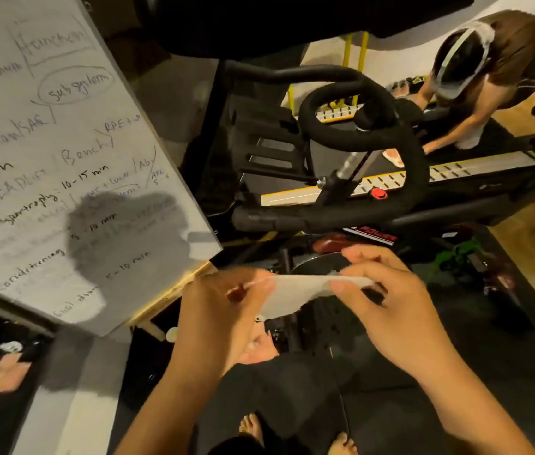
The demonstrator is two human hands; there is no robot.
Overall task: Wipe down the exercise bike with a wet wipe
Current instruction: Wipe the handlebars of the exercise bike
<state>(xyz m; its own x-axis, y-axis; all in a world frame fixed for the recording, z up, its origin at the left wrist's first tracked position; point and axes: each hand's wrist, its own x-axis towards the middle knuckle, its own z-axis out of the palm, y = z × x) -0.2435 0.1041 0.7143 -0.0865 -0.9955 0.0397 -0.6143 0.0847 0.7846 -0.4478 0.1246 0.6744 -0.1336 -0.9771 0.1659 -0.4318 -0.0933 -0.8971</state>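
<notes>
A white wet wipe [295, 292] is stretched flat between my two hands, low in the middle of the view. My left hand [223, 310] pinches its left edge and my right hand [387, 300] pinches its right edge. Just beyond the wipe stands the black exercise bike [368, 215], with looped black handlebars [351, 103], a red knob [378, 194] on the frame and a metal flywheel [318, 259] partly hidden behind my hands. The wipe is held above the bike and does not touch it.
A large whiteboard [62, 159] with handwriting leans on a wooden easel at the left, close to the bike. Behind the bike lies a treadmill [423, 178], and another person [489, 77] bends over it at the top right. My bare feet [295, 435] stand on black floor mats.
</notes>
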